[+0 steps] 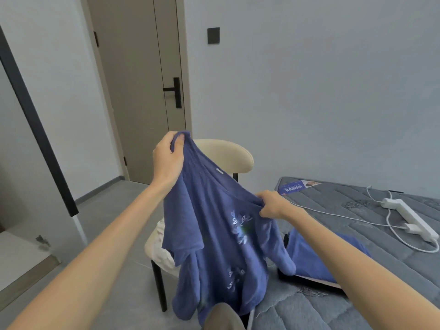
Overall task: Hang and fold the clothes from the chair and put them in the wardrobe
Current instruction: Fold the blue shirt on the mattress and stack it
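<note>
**A:** From the head view, where's the shirt?

**B:** The blue cotton T-shirt with the pale flower print [214,234] hangs in the air, between the seat of the cream padded chair [228,152] and the near corner of the grey quilted mattress [345,241]. The left hand [166,158] pinches one shoulder high. The right hand [273,206] has its fingers curled round the other shoulder, lower down.

**A:** What's the risk?

**B:** It's held slanted, so it may fold crooked, I'd judge. The hem could drag across the folded blue cloth [316,256] at the mattress edge. Laid further in, it would meet the white power strip [409,217] and its cable.
</note>
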Demonstrator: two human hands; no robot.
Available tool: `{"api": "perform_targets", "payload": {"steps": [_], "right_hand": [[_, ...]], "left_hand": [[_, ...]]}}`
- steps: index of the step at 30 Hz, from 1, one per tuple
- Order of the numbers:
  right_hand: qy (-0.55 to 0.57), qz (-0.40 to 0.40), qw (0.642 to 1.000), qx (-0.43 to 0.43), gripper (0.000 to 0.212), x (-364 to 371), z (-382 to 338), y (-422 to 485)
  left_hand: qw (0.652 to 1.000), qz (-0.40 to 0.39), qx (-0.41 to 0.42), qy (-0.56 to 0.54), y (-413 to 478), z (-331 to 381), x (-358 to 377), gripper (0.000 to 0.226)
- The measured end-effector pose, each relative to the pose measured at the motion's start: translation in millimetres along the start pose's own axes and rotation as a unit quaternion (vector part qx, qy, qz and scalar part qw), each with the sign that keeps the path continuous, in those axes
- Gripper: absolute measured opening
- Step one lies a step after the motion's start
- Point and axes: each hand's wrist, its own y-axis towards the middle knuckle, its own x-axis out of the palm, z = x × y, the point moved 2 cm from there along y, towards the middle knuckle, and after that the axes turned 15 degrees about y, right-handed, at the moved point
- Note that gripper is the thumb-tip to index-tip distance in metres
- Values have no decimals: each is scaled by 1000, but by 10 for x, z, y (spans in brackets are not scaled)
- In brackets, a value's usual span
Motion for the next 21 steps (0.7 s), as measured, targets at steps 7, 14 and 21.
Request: {"api": "perform_targets", "payload": {"steps": [7,14,21], "right_hand": [[117,88,988,-55,18,-54,-117,96],[176,171,965,-95,22,-107,-414,204],[281,298,883,-228,20,-423,-1031,72]], "left_hand": [[997,55,-57,9,56,-329,-295,30],[991,91,-86,42,98,-552,-629,33],[989,79,-71,101,99,-812,-877,35]]}}
